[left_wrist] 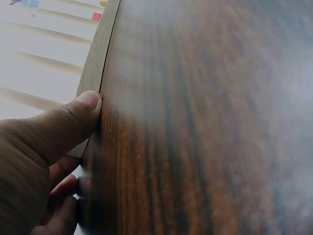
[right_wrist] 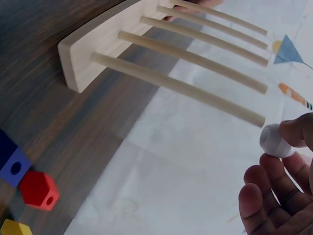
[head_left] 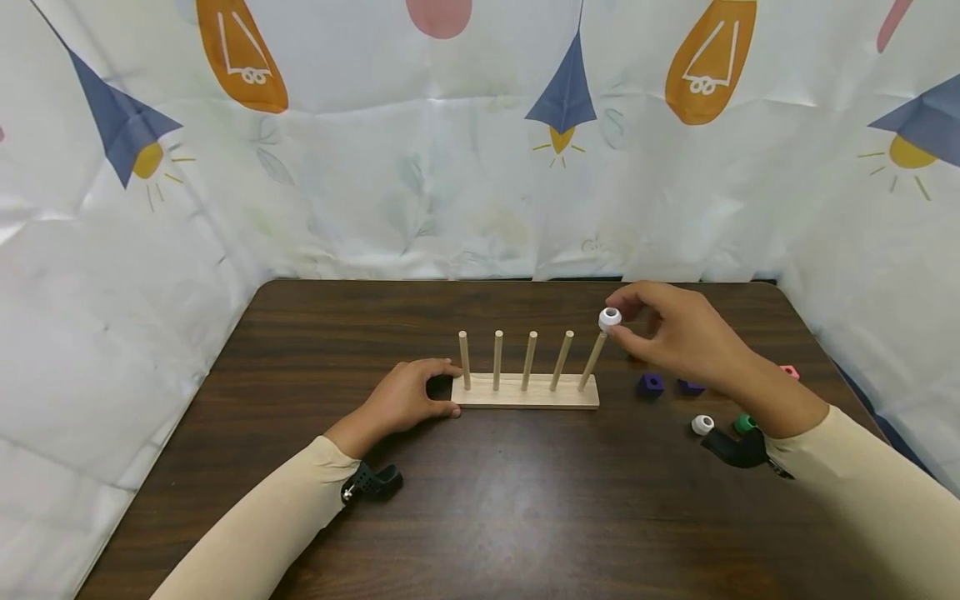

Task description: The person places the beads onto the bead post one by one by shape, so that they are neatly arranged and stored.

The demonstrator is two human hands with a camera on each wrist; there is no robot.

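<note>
Pale wood forms the peg stand (head_left: 517, 400), its long axis running left to right across the dark table (head_left: 480, 508), its five pegs (head_left: 529, 362) pointing up. We see the left hand (head_left: 401, 396) gripping its left end between thumb and fingers. With the right hand (head_left: 675, 332), thumb and fingertips nearly closed, we pinch a white bead (head_left: 609, 322) at the rightmost peg's tip, hole facing up; we cannot tell whether they touch.

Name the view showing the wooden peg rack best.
The head view: it takes in the rack with all five pegs, the left hand at one end. The right wrist view shows the pegs larger but crops the base; the left wrist view shows only a strip of base and blurred pegs.
</note>
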